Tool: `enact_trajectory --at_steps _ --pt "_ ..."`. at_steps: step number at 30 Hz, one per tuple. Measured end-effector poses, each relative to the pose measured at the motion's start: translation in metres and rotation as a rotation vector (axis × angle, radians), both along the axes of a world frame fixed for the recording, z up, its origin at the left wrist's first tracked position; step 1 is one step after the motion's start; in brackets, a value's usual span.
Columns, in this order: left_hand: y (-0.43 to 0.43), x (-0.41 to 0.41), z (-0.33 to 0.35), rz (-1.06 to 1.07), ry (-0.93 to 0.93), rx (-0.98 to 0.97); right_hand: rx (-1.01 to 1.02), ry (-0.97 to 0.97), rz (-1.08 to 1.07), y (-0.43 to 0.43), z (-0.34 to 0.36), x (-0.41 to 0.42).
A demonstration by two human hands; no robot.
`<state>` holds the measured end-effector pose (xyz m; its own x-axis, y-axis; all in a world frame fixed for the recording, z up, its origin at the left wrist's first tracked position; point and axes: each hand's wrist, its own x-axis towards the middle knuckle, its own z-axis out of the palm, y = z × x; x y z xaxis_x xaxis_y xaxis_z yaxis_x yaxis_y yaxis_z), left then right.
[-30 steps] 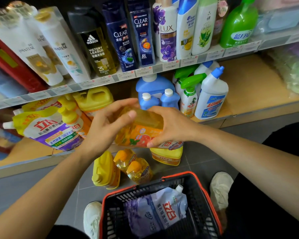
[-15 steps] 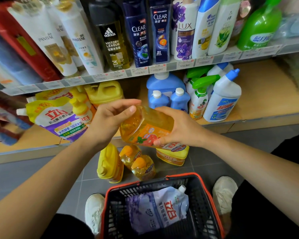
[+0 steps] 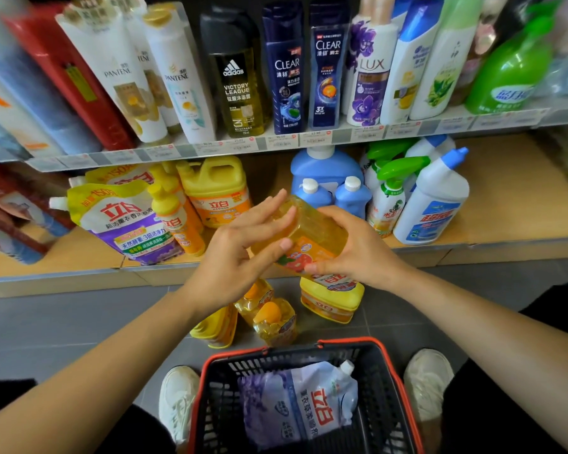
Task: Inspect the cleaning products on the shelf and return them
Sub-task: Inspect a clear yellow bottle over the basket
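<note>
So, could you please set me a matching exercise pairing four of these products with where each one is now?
Things: 1 orange detergent bottle; 2 lavender refill pouch; 3 adidas shower gel; 4 white blue-capped bottle.
Places: A upper shelf; B shopping basket; C lower shelf; D between left hand and right hand.
Pairs: 1-D; 2-B; 3-A; 4-C.

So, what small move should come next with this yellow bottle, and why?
Probably ease the clear yellow plastic bottle forward into the gap between the yellow handled jug and the blue white-capped bottles; left hand and right hand hold it before that lower shelf.
</note>
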<state>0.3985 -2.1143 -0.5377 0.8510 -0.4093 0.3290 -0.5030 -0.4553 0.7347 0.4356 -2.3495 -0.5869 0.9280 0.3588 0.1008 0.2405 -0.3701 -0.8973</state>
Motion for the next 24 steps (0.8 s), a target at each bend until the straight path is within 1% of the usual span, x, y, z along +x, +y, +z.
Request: enact_trajectory --at_steps 3,6,8,9,12,14,17,19,21,22,24 --pt "-0.002 -0.003 -0.001 0.007 -0.064 0.007 0.005 -0.010 -0.025 0.002 0.000 -0.003" --pt "-0.003 -0.004 0.000 0.056 -0.165 0.034 0.020 -0.013 -0.039 0.004 -0.002 -0.003" --pt "-0.004 -0.005 0.000 0.092 -0.194 0.026 0.022 -0.009 -0.055 0.006 -0.003 -0.004" --pt "-0.004 -0.005 0.001 0.114 -0.175 0.002 0.023 -0.008 -0.062 0.006 -0.003 -0.004" --pt "-0.002 -0.003 0.005 0.183 -0.031 -0.093 -0.001 -0.035 -0.061 0.007 -0.004 -0.005" --pt "0.000 0.001 0.006 0.240 0.010 -0.082 -0.005 -0.046 -0.058 0.008 -0.003 -0.006" --pt "0.004 0.007 0.006 0.312 0.019 -0.028 0.000 -0.043 -0.048 0.008 -0.002 -0.006" --pt "0.005 0.011 0.007 0.299 0.111 -0.049 0.012 -0.043 -0.040 0.008 -0.001 -0.005" --pt "0.005 0.012 0.009 0.234 0.235 -0.125 0.033 -0.038 -0.045 0.007 -0.001 -0.005" --pt "0.005 0.012 0.010 0.208 0.261 -0.154 0.041 -0.034 -0.049 0.007 -0.001 -0.005" --pt "0.008 0.013 0.010 0.181 0.233 -0.138 0.045 -0.026 -0.059 0.007 -0.001 -0.004"
